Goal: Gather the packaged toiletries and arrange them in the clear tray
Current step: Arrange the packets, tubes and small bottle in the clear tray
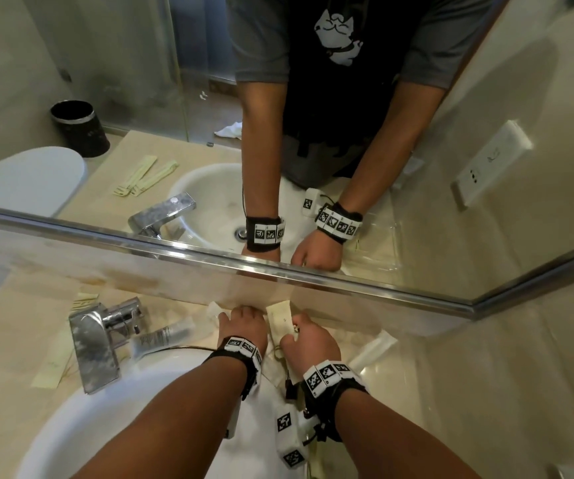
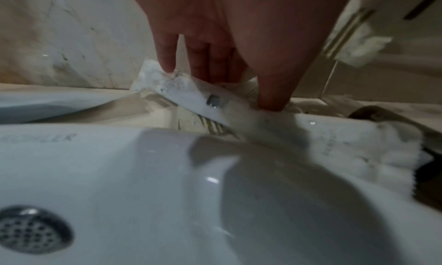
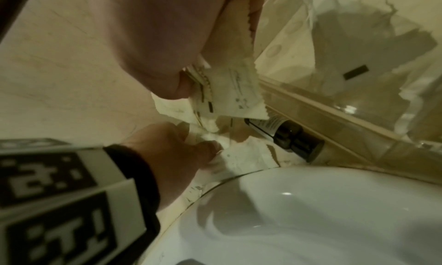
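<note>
Behind the glossy white sink [image 1: 147,402], the left hand [image 1: 242,326] pinches a flat, crinkly white packet [image 2: 191,97] against the marble counter. The right hand [image 1: 308,340] grips cream serrated-edged sachets [image 1: 278,318]; the clear tray [image 1: 379,344] lies just right.

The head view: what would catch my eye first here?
Two hands with checkered wristbands work behind the white sink, under the mirror. The left hand grips a white packet; the right hand pinches cream packets. A chrome faucet stands left, beside a tube.
</note>
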